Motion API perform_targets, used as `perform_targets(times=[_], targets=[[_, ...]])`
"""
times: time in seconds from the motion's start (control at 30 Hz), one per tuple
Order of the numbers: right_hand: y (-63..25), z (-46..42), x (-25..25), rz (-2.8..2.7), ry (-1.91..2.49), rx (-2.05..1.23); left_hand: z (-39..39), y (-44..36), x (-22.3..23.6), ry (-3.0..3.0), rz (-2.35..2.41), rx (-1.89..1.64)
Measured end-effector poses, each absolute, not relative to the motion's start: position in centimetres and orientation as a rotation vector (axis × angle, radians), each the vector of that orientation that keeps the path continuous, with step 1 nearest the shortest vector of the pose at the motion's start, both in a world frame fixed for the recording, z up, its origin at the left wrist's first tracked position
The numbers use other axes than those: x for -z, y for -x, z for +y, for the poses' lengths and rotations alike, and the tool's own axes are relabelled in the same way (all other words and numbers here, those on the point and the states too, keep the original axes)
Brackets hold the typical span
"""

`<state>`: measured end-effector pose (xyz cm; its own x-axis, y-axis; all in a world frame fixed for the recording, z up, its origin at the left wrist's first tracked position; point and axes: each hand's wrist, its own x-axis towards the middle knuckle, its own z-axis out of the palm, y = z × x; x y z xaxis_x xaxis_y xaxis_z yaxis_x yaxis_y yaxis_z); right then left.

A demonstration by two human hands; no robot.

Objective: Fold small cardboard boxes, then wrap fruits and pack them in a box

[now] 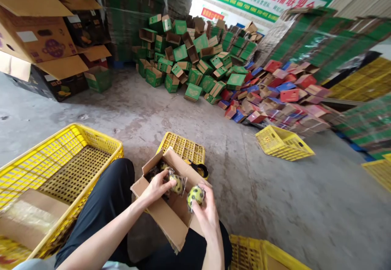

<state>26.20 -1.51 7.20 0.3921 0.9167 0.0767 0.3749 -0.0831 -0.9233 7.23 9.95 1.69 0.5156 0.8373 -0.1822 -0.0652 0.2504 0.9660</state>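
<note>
An open cardboard box [174, 225] with its flaps spread rests between my knees. My right hand [209, 209] grips a round, yellow-green fruit [196, 195] with dark spots in clear wrap, over the right end of the box. Inside the box's opening, my left hand [159, 188] has its thumb and fingers closed on a similar wrapped fruit [179, 184]. More wrapped pieces [160, 167] lie in the far left part of the box, partly covered by my left hand.
An upturned yellow crate [183, 145] is behind the box, with a black and yellow round thing [201, 171] on it. Yellow crates stand left [119, 150], lower right [250, 243] and farther right [284, 141]. Green cartons [193, 91] and red-blue cartons [288, 95] are heaped beyond.
</note>
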Motion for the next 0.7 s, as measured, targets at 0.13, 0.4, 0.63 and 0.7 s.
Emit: perform_targets(times=[0.13, 0.4, 0.63, 0.7], targets=[[-24.6, -1.9, -8.5, -0.975, 1.279, -0.874, 8.4, -8.6, -1.6, -1.323, 0.764, -0.611], [-23.0, -0.8, -7.5, -0.939, 1.177, -0.885, 8.1, -8.7, -2.9, -1.276, 0.614, -0.576], [-22.2, -0.6, -7.1, -0.949, 1.281, -0.766, 7.6, -8.4, -5.7, -0.746, 0.422, -0.431], [-21.7, -0.7, -7.7, -0.968, 1.288, -0.787, 7.5, -8.2, -6.2, -0.765, 0.345, -0.470]])
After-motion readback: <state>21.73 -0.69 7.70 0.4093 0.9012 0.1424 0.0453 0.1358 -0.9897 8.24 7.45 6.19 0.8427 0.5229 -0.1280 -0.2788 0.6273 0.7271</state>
